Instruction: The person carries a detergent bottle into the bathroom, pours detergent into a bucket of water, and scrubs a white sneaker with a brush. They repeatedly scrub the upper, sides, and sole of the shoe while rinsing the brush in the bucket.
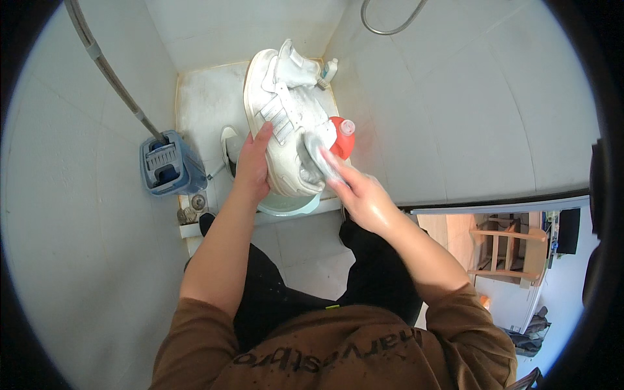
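My left hand (254,163) grips a white sneaker (273,163) by its sole edge and side, thumb on the upper. The shoe is held up with its heel end towards me, its tongue pulled out at the far end. Whitish suds or wet patches show on the upper. In my right hand (363,197) is a pale grey brush (321,158), its head pressed at the shoe's opening; its bristles are hidden. Below the shoe stands a pale green basin (287,205), mostly covered from view.
Another light-soled shoe (229,144) rests on the tiled floor at left. Beside it stands a blue mop bucket (190,168) with a mop handle (117,83) leaning out. A red bottle (345,144) and a white bottle (331,70) stand along the right wall. A shower hose (390,31) hangs above.
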Tool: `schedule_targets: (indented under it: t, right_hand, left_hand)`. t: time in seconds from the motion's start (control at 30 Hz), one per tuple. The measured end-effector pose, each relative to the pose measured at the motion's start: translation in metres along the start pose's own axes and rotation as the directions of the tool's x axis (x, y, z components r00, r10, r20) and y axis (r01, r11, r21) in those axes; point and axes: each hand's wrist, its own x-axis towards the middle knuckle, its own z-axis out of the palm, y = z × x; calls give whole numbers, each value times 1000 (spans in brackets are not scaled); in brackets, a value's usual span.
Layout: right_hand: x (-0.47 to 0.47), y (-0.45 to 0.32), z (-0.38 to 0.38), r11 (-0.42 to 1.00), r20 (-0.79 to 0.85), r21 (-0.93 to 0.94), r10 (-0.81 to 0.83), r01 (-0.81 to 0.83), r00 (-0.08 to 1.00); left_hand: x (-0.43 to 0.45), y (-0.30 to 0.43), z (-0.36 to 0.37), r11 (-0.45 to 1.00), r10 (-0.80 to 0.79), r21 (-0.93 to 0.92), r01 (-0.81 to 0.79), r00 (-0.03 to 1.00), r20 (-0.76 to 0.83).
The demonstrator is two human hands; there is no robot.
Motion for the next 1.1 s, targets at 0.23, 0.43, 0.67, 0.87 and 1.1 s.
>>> schedule_targets:
  t: [0.23,0.43,0.67,0.87,1.1]
  right_hand:
    - [-22,23,-46,999,-223,-1,42,-43,974]
    - [-10,-26,-22,766,-50,544,437,-342,898]
    - [50,-38,16,984,-245,154,127,-91,961]
    - [68,-24,18,1000,-342,-7,13,-16,940]
    - [91,17,26,952,-478,-254,-275,169,834]
  left_hand:
    - [-15,9,18,979,-82,-178,101,990,111]
    - [-15,-6,5,840,-101,-426,337,868,486]
    - [-15,-6,13,877,-259,-290,383,885,387]
    - [-5,-10,2,936,-282,-139,323,926,252]
    - [0,-22,-2,966,-241,125,225,962,128]
